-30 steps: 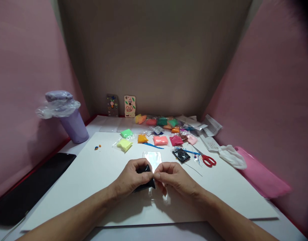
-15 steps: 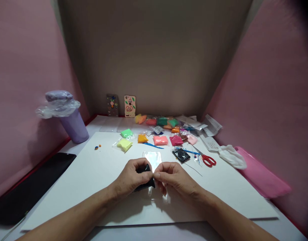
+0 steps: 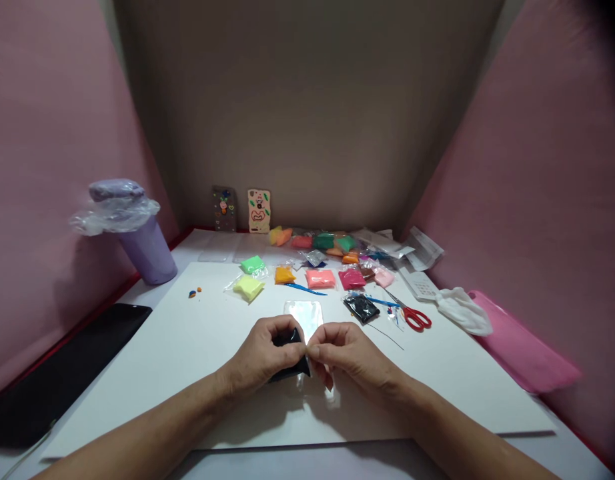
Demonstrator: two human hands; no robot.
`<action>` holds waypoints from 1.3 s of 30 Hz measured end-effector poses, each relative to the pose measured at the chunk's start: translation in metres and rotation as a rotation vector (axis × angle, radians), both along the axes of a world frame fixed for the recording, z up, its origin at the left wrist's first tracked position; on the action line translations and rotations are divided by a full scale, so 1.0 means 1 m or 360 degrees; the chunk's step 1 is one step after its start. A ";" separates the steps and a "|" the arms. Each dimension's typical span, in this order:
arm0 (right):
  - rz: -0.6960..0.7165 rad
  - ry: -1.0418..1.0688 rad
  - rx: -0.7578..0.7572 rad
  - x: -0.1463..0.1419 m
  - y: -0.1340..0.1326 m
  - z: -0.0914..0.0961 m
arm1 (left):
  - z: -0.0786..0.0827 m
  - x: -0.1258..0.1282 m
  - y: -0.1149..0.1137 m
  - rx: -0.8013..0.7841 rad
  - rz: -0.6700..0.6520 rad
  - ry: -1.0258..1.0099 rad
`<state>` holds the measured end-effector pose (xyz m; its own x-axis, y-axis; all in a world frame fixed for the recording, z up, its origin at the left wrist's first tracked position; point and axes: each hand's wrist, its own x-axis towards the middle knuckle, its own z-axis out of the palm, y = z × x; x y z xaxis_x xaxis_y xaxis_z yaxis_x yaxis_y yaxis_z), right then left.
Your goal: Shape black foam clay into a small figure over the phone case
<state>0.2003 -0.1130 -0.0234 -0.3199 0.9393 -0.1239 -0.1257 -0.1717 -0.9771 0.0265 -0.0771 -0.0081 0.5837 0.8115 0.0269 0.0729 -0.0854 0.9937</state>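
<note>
My left hand [image 3: 262, 348] is closed around a shiny black packet of clay [image 3: 301, 367], thumb on top near the packet's right edge. Against that thumb, the fingertips of my right hand [image 3: 352, 351] pinch what looks like the packet's edge; the exact spot between them is hidden. Under both hands a clear phone case [image 3: 304, 309] lies on the white board [image 3: 152, 380], its far end showing beyond the fingers. A second black clay packet [image 3: 361, 309] rests right of the case, beside a thin wire [image 3: 387, 336].
Red-handled scissors [image 3: 416, 319], a blue modelling tool [image 3: 306, 289] and several coloured clay packets [image 3: 320, 278] lie farther back. Two decorated phone cases [image 3: 259, 211] lean on the back wall. A purple bin [image 3: 148, 250] stands left; a black slab [image 3: 72, 373] and pink case [image 3: 525, 347] flank the board.
Almost nothing differs. Both hands keep the same grip on the black packet, with only a tiny shift of the fingers and a slight drift of the view.
</note>
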 end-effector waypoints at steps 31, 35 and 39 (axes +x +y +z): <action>-0.0033 -0.0294 0.0131 -0.003 -0.005 0.008 | -0.001 0.000 -0.003 0.0399 -0.0017 0.0229; -0.0193 -0.0236 0.0205 -0.006 -0.008 0.011 | 0.000 -0.001 -0.005 0.0891 0.0409 0.0197; -0.0480 -0.0364 0.0366 -0.006 -0.011 0.008 | 0.000 -0.002 -0.011 0.1464 0.0728 0.0144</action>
